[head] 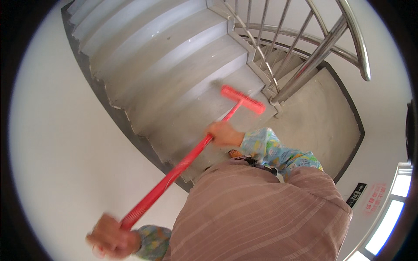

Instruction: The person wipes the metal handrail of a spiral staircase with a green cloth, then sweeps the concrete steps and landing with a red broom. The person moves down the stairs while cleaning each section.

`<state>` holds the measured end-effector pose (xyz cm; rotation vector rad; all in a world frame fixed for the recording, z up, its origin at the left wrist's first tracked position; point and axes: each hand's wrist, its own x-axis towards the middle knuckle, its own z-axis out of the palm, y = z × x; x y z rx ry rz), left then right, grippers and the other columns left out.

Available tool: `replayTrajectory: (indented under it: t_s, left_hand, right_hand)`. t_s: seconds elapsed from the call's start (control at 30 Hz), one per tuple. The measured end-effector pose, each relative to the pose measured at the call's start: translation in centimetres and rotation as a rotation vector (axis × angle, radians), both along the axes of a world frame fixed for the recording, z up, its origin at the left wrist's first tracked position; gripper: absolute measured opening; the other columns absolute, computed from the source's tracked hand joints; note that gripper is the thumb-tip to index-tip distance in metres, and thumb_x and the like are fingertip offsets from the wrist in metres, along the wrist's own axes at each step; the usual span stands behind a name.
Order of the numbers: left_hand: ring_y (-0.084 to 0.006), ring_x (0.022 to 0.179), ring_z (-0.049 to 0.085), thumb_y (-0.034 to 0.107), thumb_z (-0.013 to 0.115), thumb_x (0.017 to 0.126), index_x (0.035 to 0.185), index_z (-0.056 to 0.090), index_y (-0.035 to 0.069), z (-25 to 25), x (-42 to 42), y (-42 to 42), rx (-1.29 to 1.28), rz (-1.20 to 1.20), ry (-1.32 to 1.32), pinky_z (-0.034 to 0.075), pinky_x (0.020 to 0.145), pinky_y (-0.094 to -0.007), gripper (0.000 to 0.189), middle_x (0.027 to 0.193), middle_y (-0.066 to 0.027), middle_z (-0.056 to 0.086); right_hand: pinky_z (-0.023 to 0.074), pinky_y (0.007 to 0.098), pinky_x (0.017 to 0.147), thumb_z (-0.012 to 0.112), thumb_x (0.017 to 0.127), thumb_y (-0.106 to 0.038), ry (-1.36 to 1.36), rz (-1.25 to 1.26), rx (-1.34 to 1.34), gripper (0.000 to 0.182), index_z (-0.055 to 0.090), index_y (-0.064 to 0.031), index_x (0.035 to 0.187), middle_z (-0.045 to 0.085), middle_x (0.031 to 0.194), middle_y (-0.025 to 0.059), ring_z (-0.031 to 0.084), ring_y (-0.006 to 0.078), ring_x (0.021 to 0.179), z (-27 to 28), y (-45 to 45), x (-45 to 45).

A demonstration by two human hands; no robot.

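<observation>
A red push broom (pixel 176 169) runs diagonally across the view, its pole wrapped in red. My left hand (pixel 112 236) is closed around the upper end of the pole, at the lower left. Farther down, my right hand (pixel 225 133) grips the pole not far from the head. The red broom head (pixel 243 99) lies over the lower steps near the railing post; whether its bristles touch the step is unclear. Patterned blue sleeves cover both forearms. Both hands are slightly blurred.
Grey concrete stairs (pixel 183 62) rise towards the upper left beside a white wall (pixel 65 137). A metal railing (pixel 310 62) stands at the upper right, with more steps behind it. A landing (pixel 313 124) lies on the right. My foot (pixel 234 153) shows below my right hand.
</observation>
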<state>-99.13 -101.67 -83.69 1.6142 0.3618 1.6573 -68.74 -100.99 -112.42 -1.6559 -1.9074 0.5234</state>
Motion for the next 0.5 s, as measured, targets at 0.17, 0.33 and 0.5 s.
replayTrajectory:
  t_s: [0.17, 0.33, 0.5]
  left_hand:
    - [-0.0239, 0.065, 0.055, 0.003, 0.052, 0.076, 0.073, 0.044, 0.004, -9.7, 11.6, 3.2, -0.388, -0.366, 0.146, 0.048, 0.072, -0.0454, 0.008, 0.062, -0.0073, 0.052]
    - [-0.023, 0.057, 0.052, 0.005, 0.048, 0.077, 0.064, 0.042, 0.006, -6.4, 10.7, 3.2, -0.289, -0.444, 0.416, 0.046, 0.07, -0.0433, 0.014, 0.057, -0.0081, 0.05]
    - [-0.0104, 0.038, 0.047, 0.009, 0.063, 0.076, 0.061, 0.041, 0.013, 1.8, 6.5, 4.6, 0.078, -0.716, 0.473, 0.044, 0.049, -0.0243, 0.027, 0.046, 0.0, 0.052]
  right_hand:
    - [0.0479, 0.0457, 0.068, 0.067, 0.068, -0.02, -0.133, -0.445, -0.04, 0.017, 0.061, -0.0078, 0.077, 0.061, 0.08, 0.0137, 0.058, 0.0338, 0.081, -8.1, -0.4, 12.5]
    - [0.0484, 0.0451, 0.068, 0.066, 0.068, -0.025, -0.027, -0.305, -0.069, 0.019, 0.061, -0.0077, 0.075, 0.061, 0.08, 0.0137, 0.058, 0.0346, 0.081, -10.6, -1.4, 7.8]
    - [0.0469, 0.0449, 0.065, 0.065, 0.07, -0.024, 0.139, -0.032, -0.093, 0.016, 0.062, -0.0101, 0.077, 0.061, 0.076, 0.0116, 0.06, 0.0321, 0.077, -3.4, -3.5, -0.2]
